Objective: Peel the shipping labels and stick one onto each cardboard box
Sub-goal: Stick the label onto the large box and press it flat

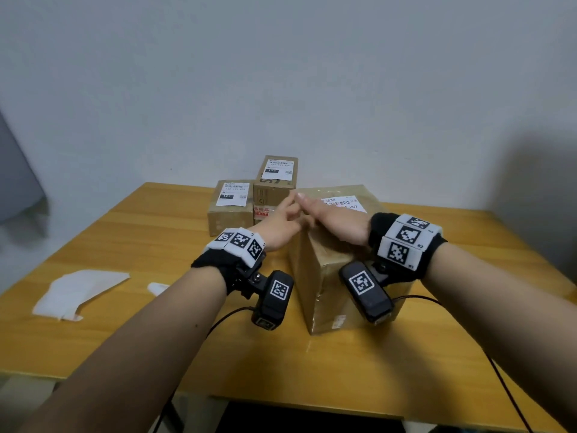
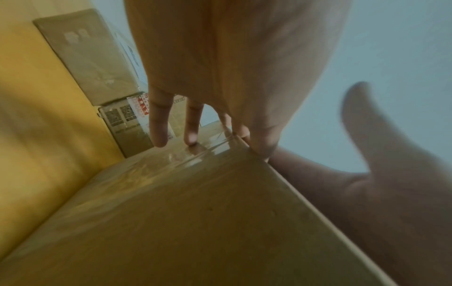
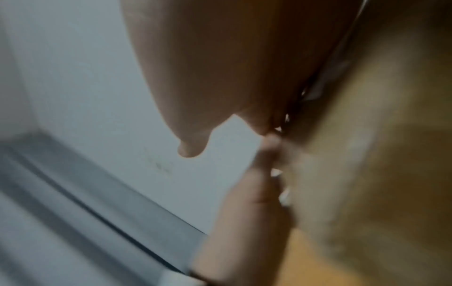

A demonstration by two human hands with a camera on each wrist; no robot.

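Nearest on the counter [image 1: 131,323] sits the big box [image 1: 331,276]. Both hands are on it with fingers straight, not gripping anything: right hand [image 1: 334,220] flat on top over its label [image 1: 351,204], left hand [image 1: 281,226] against the left side. Left of them lie white backing sheets [image 1: 78,292]. Further back, two smaller boxes [image 1: 231,207] [image 1: 276,179] already wear labels.

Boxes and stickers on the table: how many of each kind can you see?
Cardboard boxes: 3, the big box, the low box and the tall box.
Shipping labels stuck on boxes: 3, at and.
White peeled backing papers: 2, a big one and a small scrap.
Total: 8.
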